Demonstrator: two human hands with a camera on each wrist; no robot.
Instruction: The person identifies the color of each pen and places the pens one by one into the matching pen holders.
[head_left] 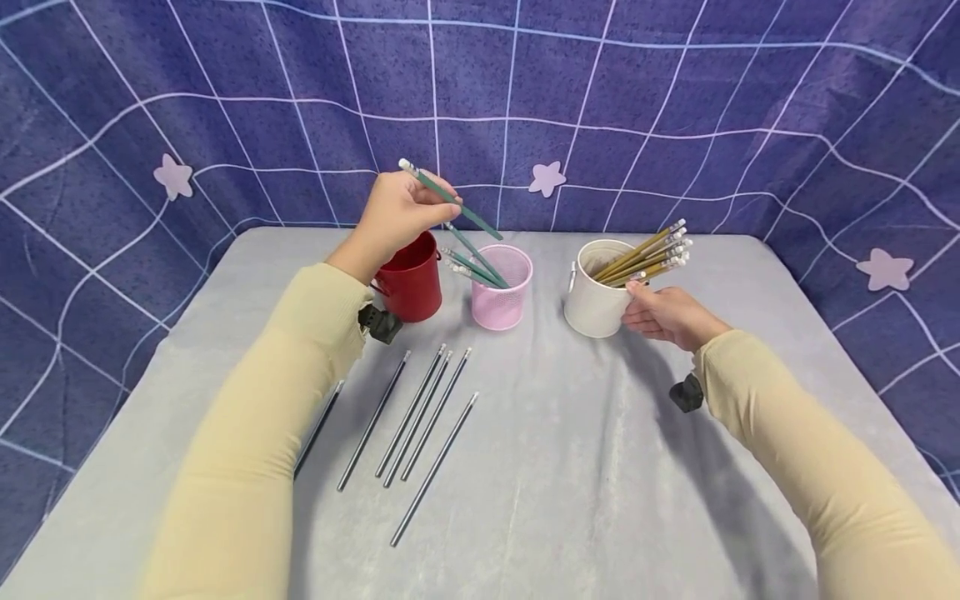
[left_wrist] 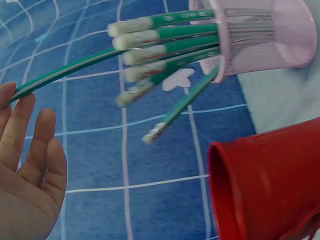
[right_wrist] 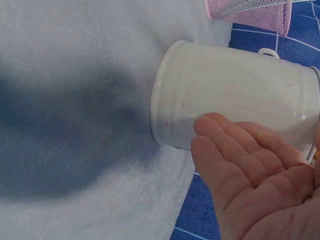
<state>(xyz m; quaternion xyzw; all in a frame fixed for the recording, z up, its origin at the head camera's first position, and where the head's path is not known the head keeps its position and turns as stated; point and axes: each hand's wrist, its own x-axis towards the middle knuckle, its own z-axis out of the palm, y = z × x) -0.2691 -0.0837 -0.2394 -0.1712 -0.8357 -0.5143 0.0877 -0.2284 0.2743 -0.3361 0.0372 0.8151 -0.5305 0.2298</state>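
Observation:
My left hand [head_left: 405,208] pinches a green pencil [head_left: 480,222], eraser end up and to the left, its lower end over the pink mesh cup [head_left: 498,311]. Several green pencils [left_wrist: 192,47] lean inside that cup, white erasers outward. Against the side of a white bucket [head_left: 588,310] rests my right hand [head_left: 671,317]; its fingers lie nearly straight along the wall in the right wrist view, the thumb near the rim. Yellow pencils [head_left: 637,257] with white erasers slant out of the bucket to the right.
A red bucket [head_left: 420,293] stands left of the pink cup, partly behind my left wrist. Several dark pencils [head_left: 435,467] lie on the grey tabletop [head_left: 555,467], one partly hidden by my left sleeve. A blue gridded curtain [head_left: 480,75] with stars hangs behind.

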